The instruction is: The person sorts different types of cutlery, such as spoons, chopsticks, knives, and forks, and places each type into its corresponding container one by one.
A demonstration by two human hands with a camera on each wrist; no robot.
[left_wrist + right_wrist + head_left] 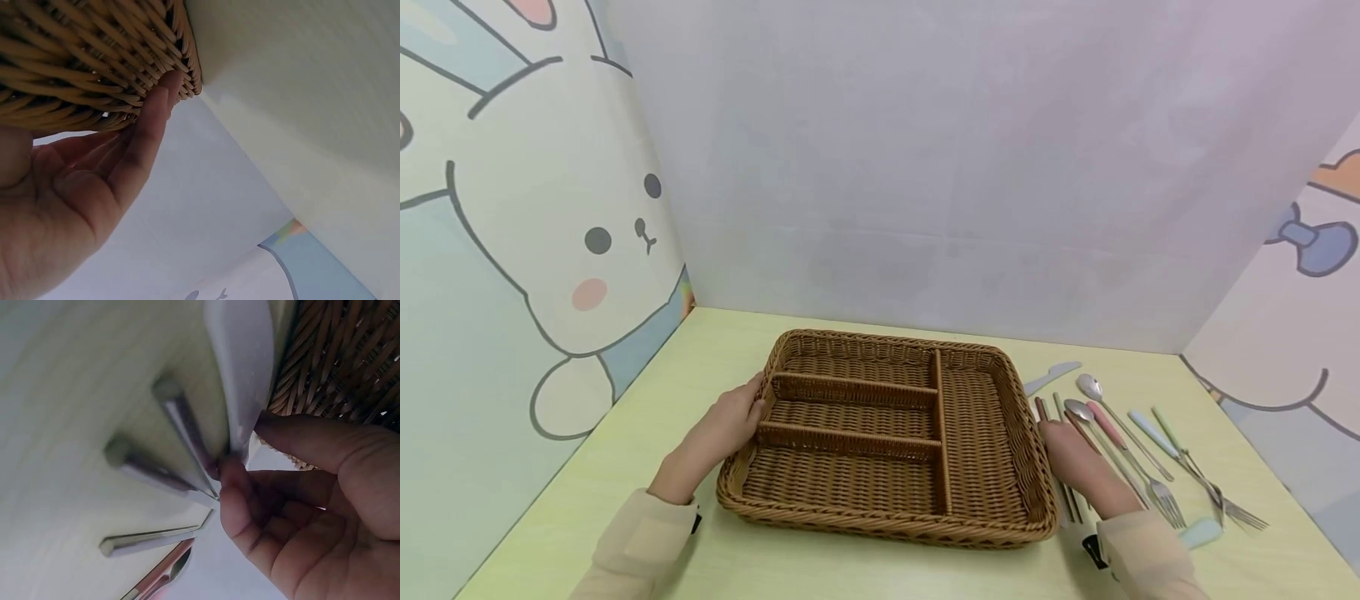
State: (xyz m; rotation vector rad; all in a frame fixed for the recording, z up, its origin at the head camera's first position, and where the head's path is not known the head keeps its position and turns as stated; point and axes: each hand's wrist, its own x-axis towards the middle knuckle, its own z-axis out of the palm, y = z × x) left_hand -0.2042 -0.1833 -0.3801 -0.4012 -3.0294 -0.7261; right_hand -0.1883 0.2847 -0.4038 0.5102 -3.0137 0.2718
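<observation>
A brown wicker basket point(942, 417) with several compartments sits in front of me on the table. My left hand point(730, 421) grips its left side; in the left wrist view the fingers point(147, 131) lie along the outer wall. By the right side, my right hand point(1071, 458) is close against the basket, thumb and loosely curled fingers apart. A pale flat-handled utensil point(240, 362) runs behind that thumb and fingertips. Chopsticks point(1069, 500) pass under the hand. Near it lie a light blue knife point(1051, 377), a spoon point(1079, 409) and a pink-handled fork point(1105, 417).
More cutlery spreads to the right: a second spoon point(1090, 386), a blue handle point(1153, 433), a green handle point(1165, 427), fork tines point(1247, 518) and a pale blue handle end point(1201, 533). A plain back wall point(925, 208) and printed side panels point(527, 250) enclose the yellowish table point(730, 325).
</observation>
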